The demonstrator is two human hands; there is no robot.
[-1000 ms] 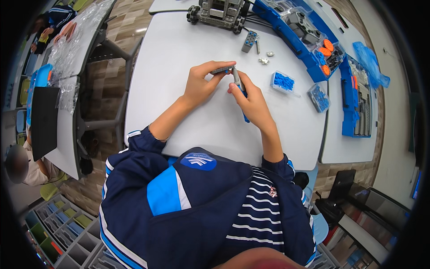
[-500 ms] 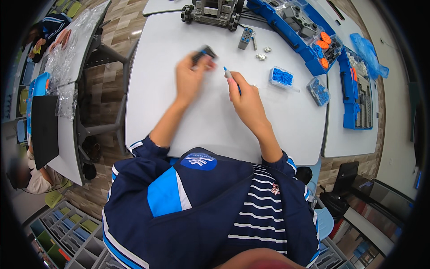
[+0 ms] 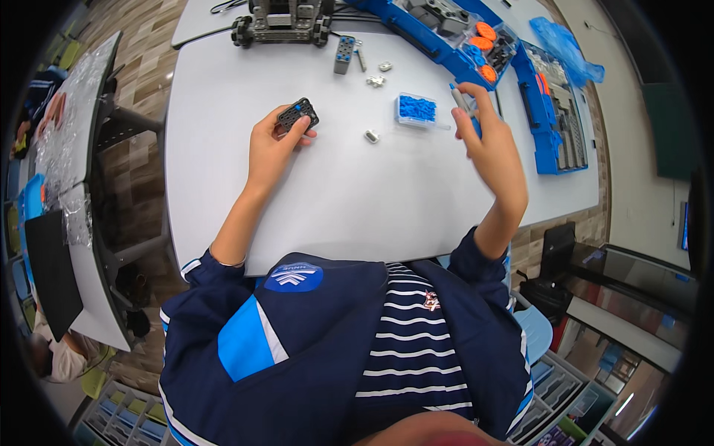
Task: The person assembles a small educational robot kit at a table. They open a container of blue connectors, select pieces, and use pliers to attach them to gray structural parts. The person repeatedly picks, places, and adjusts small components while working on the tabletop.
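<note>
My left hand [image 3: 270,149] grips a dark perforated block [image 3: 294,109], with the thumb across its face and a bit of blue on it. Off to the right, my right hand [image 3: 497,152] pinches a slim grey tool [image 3: 462,99] with a blue tip, pointing up and left. Left of that hand, a small clear box [image 3: 417,110] holds many blue connector pins. Something blue shows partly beneath the right hand, mostly hidden. Between the hands, a small whitish piece [image 3: 372,136] lies on the white table [image 3: 335,193].
A wheeled robot chassis [image 3: 285,26] stands at the far edge. Near it are a grey block with blue pins [image 3: 343,55] and small light pieces [image 3: 377,81]. Two blue parts cases [image 3: 387,21] [image 3: 548,145] lie far right, beside a blue plastic bag [image 3: 569,52].
My right hand has swung right with the grey tool, past the box of blue pins. My left hand has drawn the block slightly nearer. The whole view has shifted rightward.
</note>
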